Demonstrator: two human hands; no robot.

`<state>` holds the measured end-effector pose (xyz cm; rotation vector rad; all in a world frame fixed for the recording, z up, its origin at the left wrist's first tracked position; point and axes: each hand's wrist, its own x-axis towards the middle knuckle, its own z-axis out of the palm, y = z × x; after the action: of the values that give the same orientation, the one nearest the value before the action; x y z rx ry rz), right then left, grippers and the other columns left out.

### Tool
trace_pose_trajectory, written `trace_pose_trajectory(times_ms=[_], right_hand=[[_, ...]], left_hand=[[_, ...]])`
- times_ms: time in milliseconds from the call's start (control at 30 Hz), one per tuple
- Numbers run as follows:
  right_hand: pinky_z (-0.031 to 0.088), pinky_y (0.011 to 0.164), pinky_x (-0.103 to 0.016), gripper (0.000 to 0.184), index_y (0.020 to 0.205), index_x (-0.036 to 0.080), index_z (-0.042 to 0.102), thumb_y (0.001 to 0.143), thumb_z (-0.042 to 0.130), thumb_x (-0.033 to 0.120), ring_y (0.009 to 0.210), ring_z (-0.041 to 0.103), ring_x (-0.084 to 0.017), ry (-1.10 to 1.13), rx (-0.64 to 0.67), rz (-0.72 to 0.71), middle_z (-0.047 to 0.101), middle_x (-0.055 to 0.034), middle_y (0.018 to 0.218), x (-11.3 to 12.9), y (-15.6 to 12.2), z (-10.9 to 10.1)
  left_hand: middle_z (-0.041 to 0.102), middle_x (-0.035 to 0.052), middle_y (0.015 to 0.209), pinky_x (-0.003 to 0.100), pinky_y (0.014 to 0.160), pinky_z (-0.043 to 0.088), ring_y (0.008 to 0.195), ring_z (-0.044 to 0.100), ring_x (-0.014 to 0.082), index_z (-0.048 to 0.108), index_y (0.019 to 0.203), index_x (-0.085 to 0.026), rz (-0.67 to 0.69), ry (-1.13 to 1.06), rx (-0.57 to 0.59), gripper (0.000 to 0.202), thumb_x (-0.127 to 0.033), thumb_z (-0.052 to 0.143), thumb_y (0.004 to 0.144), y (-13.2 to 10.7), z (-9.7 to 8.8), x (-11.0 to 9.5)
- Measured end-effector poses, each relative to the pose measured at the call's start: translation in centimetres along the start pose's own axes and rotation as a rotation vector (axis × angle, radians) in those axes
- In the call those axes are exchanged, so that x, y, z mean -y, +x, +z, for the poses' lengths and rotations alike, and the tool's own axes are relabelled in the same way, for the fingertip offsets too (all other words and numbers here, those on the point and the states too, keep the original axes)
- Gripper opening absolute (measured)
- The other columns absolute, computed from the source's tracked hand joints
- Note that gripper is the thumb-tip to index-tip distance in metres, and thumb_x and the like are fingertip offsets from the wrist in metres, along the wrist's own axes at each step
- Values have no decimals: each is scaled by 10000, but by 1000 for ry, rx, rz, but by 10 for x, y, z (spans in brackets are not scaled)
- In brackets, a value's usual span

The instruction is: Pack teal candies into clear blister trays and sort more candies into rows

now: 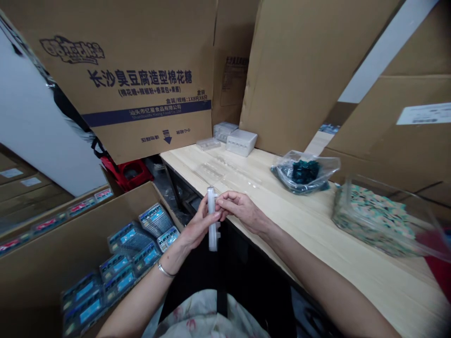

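You hold 1 slim clear plastic case [213, 234] upright, edge toward you, just off the front edge of the light wooden table [317, 249]. Your left hand [197, 227] curls around its left side, fingers closed against it. Your right hand [241, 210] pinches its upper part between thumb and fingertips. Below left, an open cardboard box [52, 263] holds blue-labelled packs [121, 277].

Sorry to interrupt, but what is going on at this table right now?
A person holds a slim clear plastic case upright between the left hand and right hand, beside the wooden table. A bag of dark teal pieces and empty clear trays lie on it. A carton at the left holds blue-labelled packs.
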<state>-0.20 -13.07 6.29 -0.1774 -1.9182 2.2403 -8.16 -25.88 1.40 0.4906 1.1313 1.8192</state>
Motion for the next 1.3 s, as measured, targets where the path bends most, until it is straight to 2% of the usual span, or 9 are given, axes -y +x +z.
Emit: trace_pose_trajectory(times_ms=[200, 333, 567, 933, 1067, 1200, 1300], right_hand=[[474, 605, -237, 237, 771, 137, 573, 725, 664, 351, 595, 578, -89, 40, -23, -3, 622, -1, 709, -1, 2, 2], [466, 613, -231, 236, 793, 144, 581, 723, 668, 352, 611, 578, -89, 66, -31, -3, 626, -1, 715, -5, 3, 1], [463, 621, -229, 230, 799, 142, 600, 755, 638, 364, 605, 573, -84, 74, 3, -8, 627, 0, 707, -9, 4, -1], [454, 600, -236, 220, 750, 137, 592, 712, 664, 341, 568, 568, -89, 42, -63, 11, 616, 10, 646, -6, 4, 1], [450, 579, -226, 194, 735, 137, 587, 709, 659, 316, 548, 558, -84, 40, -83, 17, 608, 14, 620, -4, 3, 3], [449, 569, -223, 185, 736, 144, 585, 715, 651, 316, 545, 556, -85, 53, -72, 15, 609, 15, 615, -4, 3, 3], [448, 571, -221, 201, 746, 147, 587, 719, 655, 334, 556, 557, -86, 61, -60, 17, 613, 13, 628, -5, 3, 2]], left_hand=[[503, 66, 1245, 352, 881, 420, 1076, 505, 205, 322, 1349, -327, -1, 10, -8, 745, -270, 690, 704, -1, 3, -1], [473, 80, 1301, 369, 886, 425, 1127, 479, 234, 327, 1350, -315, 3, 5, 24, 764, -274, 703, 686, -4, 4, -2], [460, 71, 1322, 371, 884, 436, 1159, 464, 237, 332, 1343, -320, -6, 13, 50, 711, -270, 672, 720, -4, 4, -3], [435, 74, 1343, 376, 901, 435, 1212, 420, 237, 302, 1355, -317, -13, 11, 45, 739, -262, 676, 719, -3, 4, -1], [440, 58, 1340, 366, 903, 437, 1209, 422, 229, 323, 1343, -339, -5, 19, 50, 713, -265, 671, 726, -3, 4, 0], [495, 69, 1275, 395, 900, 437, 1174, 455, 242, 374, 1321, -331, -23, 18, 49, 669, -292, 671, 723, -4, 4, 0], [484, 69, 1296, 412, 900, 435, 1175, 456, 256, 399, 1305, -323, -23, 15, 60, 648, -311, 672, 718, -3, 3, 0]])
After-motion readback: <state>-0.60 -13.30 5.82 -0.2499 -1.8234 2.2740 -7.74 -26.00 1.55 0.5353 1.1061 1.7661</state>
